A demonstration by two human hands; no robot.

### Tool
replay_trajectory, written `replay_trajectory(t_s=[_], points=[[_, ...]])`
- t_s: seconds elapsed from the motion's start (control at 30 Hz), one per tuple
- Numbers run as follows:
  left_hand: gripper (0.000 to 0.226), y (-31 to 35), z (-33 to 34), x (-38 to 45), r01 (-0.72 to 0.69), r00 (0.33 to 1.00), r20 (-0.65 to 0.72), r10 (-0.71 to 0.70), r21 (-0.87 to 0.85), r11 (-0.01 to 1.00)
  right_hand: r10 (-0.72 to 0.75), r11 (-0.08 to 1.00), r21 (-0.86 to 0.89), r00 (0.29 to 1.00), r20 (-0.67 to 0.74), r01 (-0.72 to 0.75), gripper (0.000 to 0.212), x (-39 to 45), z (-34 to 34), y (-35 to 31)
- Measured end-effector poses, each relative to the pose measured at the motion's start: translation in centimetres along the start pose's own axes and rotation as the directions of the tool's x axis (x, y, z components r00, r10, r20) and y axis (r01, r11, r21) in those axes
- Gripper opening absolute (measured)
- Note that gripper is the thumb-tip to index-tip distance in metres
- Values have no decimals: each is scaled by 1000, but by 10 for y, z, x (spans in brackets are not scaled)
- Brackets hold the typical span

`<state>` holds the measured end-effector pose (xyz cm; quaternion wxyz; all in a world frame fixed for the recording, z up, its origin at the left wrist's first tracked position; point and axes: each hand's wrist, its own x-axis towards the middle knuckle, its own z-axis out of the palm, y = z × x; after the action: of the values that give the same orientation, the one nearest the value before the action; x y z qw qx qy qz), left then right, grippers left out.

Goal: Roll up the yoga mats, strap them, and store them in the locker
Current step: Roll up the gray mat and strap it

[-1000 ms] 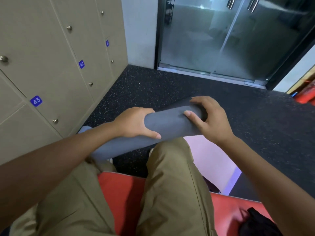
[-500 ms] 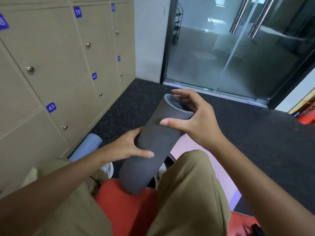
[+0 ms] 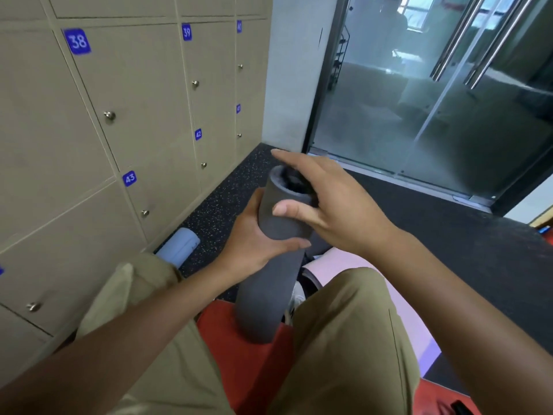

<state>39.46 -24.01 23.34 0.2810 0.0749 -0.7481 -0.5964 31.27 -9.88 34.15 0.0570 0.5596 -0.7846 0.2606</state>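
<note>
A: Head view. What differs from half a second ago?

B: The rolled grey mat [image 3: 269, 283] stands steeper, its lower end on the red seat [image 3: 239, 348] between the knees. The left hand [image 3: 254, 244] has slid higher and wraps round the roll's middle. The right hand [image 3: 326, 205] has loosened; thumb on the side, fingers spread over the open top end.

A: And the mat's look?

B: A tight dark-grey tube, hollow at the top. A blue roll [image 3: 178, 247] lies by the lockers [image 3: 119, 121].
</note>
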Motion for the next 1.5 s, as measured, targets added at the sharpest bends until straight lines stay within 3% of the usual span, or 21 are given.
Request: replay_trajectory(t_s=[0.1,0.2,0.37,0.63,0.8,1.0,1.2,1.37,1.5], points=[[81,-1,6,2,-5,1000,-2,5,22,1000,-75,990,-111,995,67,83,75,9,-3,-6],[81,-6,6,6,-12,1000,17,12,15,1000,-53,982,-174,990,132,76,72,15,0,-2],[92,-22,-1,7,2,997,84,0,-21,1000,-118,977,-160,981,153,142,69,17,21,16],[93,-36,-1,20,28,997,73,-27,-4,1000,-155,974,-139,973,170,179,67,40,31,42],[94,-45,10,16,46,997,56,-46,-3,999,-118,985,-113,987,113,130,61,34,31,54],[85,-40,42,30,38,990,134,-45,54,998,30,998,-53,997,67,-27,59,1,9,81],[84,-37,82,38,-54,924,379,-48,254,966,210,973,-131,966,153,-190,68,-67,-32,109],[93,-23,113,40,-301,800,593,-90,527,795,405,910,-192,887,221,-368,67,-146,-59,131],[85,-11,133,38,-460,707,699,-111,573,678,572,820,-213,779,258,-532,65,-218,-69,138]])
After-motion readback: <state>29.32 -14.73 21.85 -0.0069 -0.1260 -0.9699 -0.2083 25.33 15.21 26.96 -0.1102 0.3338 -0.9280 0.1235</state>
